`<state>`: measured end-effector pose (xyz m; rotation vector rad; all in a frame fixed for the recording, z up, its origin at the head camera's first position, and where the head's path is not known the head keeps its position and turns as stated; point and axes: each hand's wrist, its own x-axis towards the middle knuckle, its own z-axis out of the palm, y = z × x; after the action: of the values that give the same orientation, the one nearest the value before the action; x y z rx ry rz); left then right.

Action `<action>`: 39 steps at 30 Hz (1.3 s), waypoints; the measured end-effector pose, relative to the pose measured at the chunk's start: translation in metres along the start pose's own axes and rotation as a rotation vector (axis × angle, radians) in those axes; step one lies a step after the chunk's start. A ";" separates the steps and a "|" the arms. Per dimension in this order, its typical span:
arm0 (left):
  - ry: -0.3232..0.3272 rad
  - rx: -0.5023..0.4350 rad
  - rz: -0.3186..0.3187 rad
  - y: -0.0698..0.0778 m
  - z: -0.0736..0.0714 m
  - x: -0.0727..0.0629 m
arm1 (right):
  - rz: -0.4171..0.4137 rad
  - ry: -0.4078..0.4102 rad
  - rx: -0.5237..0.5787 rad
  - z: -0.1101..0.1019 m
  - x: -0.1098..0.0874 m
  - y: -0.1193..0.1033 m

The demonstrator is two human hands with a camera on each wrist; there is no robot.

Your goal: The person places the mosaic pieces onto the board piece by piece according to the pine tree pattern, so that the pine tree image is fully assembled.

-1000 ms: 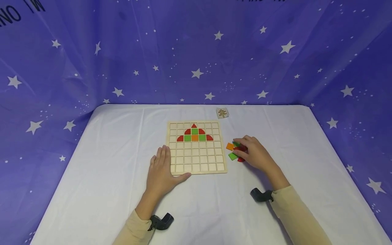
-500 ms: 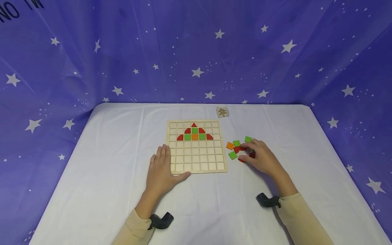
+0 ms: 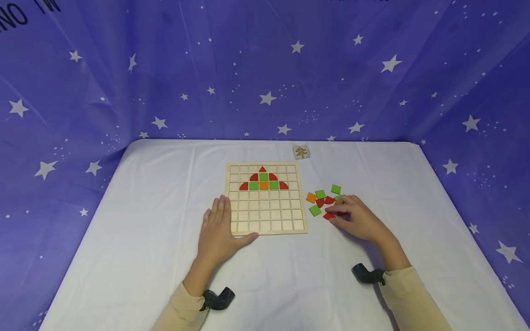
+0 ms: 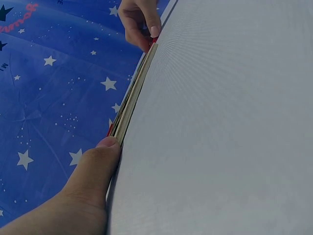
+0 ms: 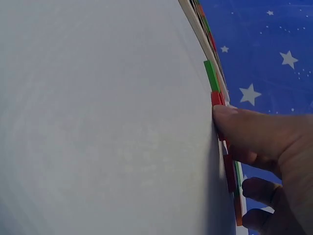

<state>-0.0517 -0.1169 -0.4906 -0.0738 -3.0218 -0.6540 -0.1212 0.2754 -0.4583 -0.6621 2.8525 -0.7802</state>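
My left hand (image 3: 216, 232) rests along the left side of a wooden grid board (image 3: 269, 233), fingers straight on the edge and thumb at the near edge. Red, green and orange tiles fill a stepped triangle at the board's top, with one orange tile (image 3: 263, 185) in its lower row. Right of the board, my right hand (image 3: 358, 219) pinches a red tile (image 3: 329, 216) between thumb and fingers, low over the table. The right wrist view shows the thumb against a red tile (image 5: 216, 98). Around the fingers lie green squares (image 3: 315, 210) and more red pieces (image 3: 329, 200).
Behind the board lies a small card (image 3: 301, 151) with a brown tree pattern on a grid. An orange square (image 3: 311, 197) sits close by the board's right edge. White cloth (image 3: 157, 207) covers the table, and a blue star-patterned curtain (image 3: 232, 69) stands behind.
My right hand has drawn back toward the right and nearer, uncovering green and red tiles, and its fingers have closed in on a red tile. The left hand has stayed put.
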 end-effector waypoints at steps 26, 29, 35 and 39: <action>-0.008 0.002 -0.007 -0.001 0.002 0.000 | 0.063 -0.004 -0.015 0.002 0.001 -0.002; -0.009 0.002 -0.009 -0.001 0.002 0.000 | 0.077 0.011 -0.005 0.003 0.001 -0.005; -0.016 -0.001 -0.011 -0.001 0.001 0.000 | 0.060 0.011 -0.014 0.003 0.002 -0.005; -0.010 -0.003 -0.006 0.000 0.000 0.000 | 0.040 0.011 -0.015 0.003 0.002 -0.004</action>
<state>-0.0516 -0.1169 -0.4908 -0.0679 -3.0324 -0.6602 -0.1206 0.2704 -0.4594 -0.6032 2.8743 -0.7594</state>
